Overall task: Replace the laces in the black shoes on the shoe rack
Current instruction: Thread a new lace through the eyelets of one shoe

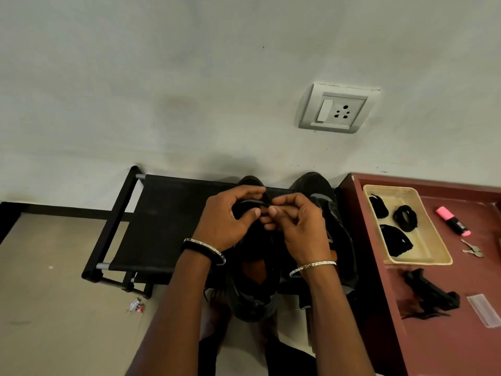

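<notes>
Counting one crumpled wrapper (137, 305) lying on the floor at far left. Finding one black shoe rack (162, 221) standing against the wall, carrying two black shoes side by side at its right end: the left shoe (254, 280) under the hands, the right shoe (339, 226) just beside it. Watching the left hand (227, 221) reaching over the left shoe's front, fingers curled, thumb and forefinger closing together on a thin black lace (267, 204); noting two bands (203, 251) circling that wrist. Seeing the right hand (295, 229) meeting it fingertip to fingertip, thumb and forefinger pinching the same lace, remaining fingers folding inward; noting one silver bangle (311, 267) circling this wrist. Spotting one wall socket (336, 109) sitting higher up. Moving on to one maroon table (447, 348) standing just beside the rack, holding one cream tray (425, 248) with three black lace bundles (405, 218) lying inside, well apart from the shoes. Counting beyond the tray one pink highlighter (452, 221), one bunch of keys (471, 249), one loose black tangle of laces (431, 294) and one clear plastic packet (484, 309).
</notes>
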